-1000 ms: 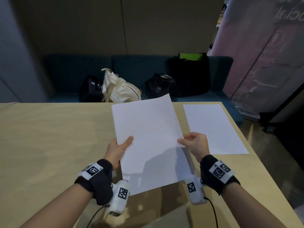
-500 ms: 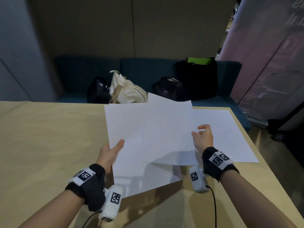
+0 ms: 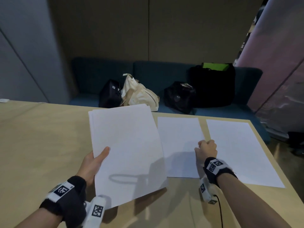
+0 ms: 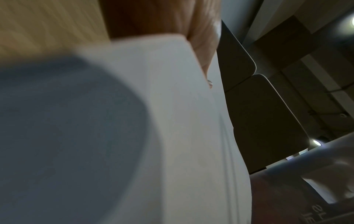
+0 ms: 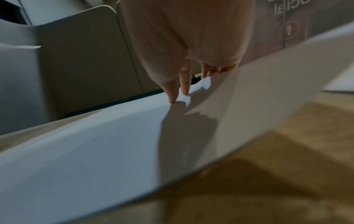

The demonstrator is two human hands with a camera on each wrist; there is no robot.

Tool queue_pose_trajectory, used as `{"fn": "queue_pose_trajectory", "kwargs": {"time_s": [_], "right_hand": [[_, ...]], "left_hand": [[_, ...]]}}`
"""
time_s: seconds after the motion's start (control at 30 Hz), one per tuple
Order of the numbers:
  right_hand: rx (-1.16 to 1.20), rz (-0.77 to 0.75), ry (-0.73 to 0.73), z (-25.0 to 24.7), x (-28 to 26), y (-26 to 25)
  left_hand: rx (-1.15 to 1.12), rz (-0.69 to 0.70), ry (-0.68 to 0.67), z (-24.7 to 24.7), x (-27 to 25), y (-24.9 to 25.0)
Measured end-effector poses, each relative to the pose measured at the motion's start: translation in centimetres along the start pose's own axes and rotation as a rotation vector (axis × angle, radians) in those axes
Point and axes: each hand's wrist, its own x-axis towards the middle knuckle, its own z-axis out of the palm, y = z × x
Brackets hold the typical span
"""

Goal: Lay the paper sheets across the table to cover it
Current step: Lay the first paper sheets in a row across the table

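My left hand point(image 3: 93, 162) grips a stack of white paper sheets point(image 3: 128, 153) by its left edge, thumb on top, held tilted above the wooden table point(image 3: 41, 145). In the left wrist view the stack point(image 4: 182, 136) fills the frame under my fingers point(image 4: 203, 37). One sheet point(image 3: 179, 142) lies on the table to the right of the stack. My right hand point(image 3: 206, 148) pinches its right edge with curled fingers. The right wrist view shows my fingertips point(image 5: 172, 91) on that sheet point(image 5: 95, 144), its edge lifted a little. Another sheet point(image 3: 238, 150) lies flat by the table's right edge.
Behind the table stands a dark blue sofa point(image 3: 156, 73) carrying a small black bag point(image 3: 110, 94), a cream tote point(image 3: 139, 94), another black bag point(image 3: 179, 96) and a large black bag point(image 3: 213, 86). A pink banner point(image 3: 279, 63) stands at the right. Bare wood spreads left of the stack.
My right hand drew the top sheet off the stack, carried it right and set it beside the first sheet. My left hand kept the stack and shifted slightly left.
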Motion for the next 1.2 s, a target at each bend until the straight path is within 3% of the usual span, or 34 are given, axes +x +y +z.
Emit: {"fn": "queue_pose_trajectory", "kwargs": {"time_s": [0.17, 0.27, 0.4, 1.07, 1.2], "right_hand": [[-0.156, -0.176, 0.029, -0.2, -2.1, -0.8], [-0.202, -0.305, -0.152, 0.1, -4.3, -1.5], [-0.232, -0.273, -0.359, 0.8, -5.5, -1.2], [-0.198, -0.221, -0.341, 0.9, -4.5, -1.3], [-0.119, -0.176, -0.26, 0.2, -4.4, -0.7]], "left_hand": [[-0.034, -0.032, -0.029, 0.5, 0.4, -0.6], [-0.038, -0.044, -0.036, 0.8, 0.5, -1.0], [-0.02, -0.043, -0.048, 1.0, 0.2, -1.4], [-0.001, -0.04, -0.065, 1.5, -1.0, -1.5], [-0.013, -0.043, -0.071, 1.6, -1.0, -1.5]]}}
